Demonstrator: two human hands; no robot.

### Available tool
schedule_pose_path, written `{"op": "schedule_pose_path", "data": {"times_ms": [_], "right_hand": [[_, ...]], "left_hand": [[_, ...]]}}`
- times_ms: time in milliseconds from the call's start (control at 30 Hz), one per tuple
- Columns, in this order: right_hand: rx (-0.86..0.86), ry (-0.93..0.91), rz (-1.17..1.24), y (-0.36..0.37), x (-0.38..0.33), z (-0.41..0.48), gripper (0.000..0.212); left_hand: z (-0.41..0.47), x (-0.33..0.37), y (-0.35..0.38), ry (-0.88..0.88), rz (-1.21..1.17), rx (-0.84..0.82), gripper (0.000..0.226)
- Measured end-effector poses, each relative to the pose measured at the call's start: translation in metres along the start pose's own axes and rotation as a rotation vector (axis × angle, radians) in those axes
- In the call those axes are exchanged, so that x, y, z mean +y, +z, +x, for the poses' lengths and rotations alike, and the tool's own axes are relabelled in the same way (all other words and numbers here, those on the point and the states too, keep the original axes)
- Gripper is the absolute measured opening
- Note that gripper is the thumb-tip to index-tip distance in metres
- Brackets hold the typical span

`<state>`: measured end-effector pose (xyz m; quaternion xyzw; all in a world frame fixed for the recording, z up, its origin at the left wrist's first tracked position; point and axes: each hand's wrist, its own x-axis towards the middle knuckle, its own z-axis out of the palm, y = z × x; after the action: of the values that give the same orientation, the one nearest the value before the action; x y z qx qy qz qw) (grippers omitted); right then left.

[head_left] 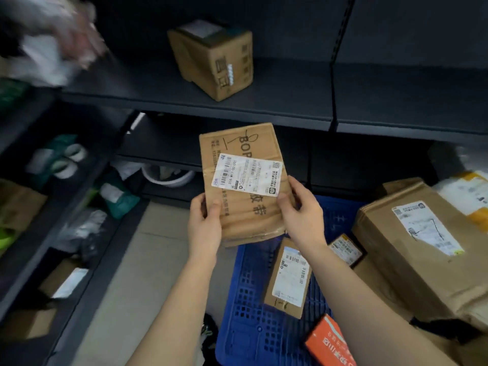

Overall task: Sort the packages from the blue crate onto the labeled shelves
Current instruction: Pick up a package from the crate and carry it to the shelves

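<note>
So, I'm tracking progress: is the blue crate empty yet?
Not empty. A flat labelled package lies on the floor of the blue crate, below the held box.

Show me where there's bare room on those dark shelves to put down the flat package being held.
The upper shelf is bare on both sides of the lone cardboard box, widest to its right up to the upright divider. The next bay's shelf beyond the divider shows bare too. Crowded: the left-hand shelves with green pouches, and the blue crate.
</note>
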<state>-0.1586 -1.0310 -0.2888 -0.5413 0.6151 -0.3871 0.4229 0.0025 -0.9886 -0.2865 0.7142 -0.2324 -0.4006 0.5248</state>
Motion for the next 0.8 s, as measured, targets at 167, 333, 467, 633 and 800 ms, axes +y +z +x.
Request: {"op": "schedule_pose_path", "data": {"times_ms": [167,333,467,633,800], "right_hand": [[-0.133,-0.187,0.039,0.021,-0.07,-0.044,0.043],[-0.308,-0.301,0.121,0.064,-0.133,-0.098,0.044],[-0.454,-0.372,0.179,0.105,-0.176,-0.151,0.044],[-0.596,-0.456,0.223,0.16,-0.22,-0.235,0.043],[-0.754,-0.542,0.243,0.211,-0.253,-0.331,0.041]], "left_hand": [[-0.051,0.043,-0.071,0.096,-0.092,0.191,0.027],[-0.095,0.065,-0.16,0.184,-0.085,0.38,0.032],[-0.133,0.075,-0.235,0.236,-0.093,0.536,0.03],[-0.194,0.08,-0.329,0.307,-0.127,0.698,0.032],[-0.257,0.069,-0.428,0.318,-0.135,0.848,0.036]]}}
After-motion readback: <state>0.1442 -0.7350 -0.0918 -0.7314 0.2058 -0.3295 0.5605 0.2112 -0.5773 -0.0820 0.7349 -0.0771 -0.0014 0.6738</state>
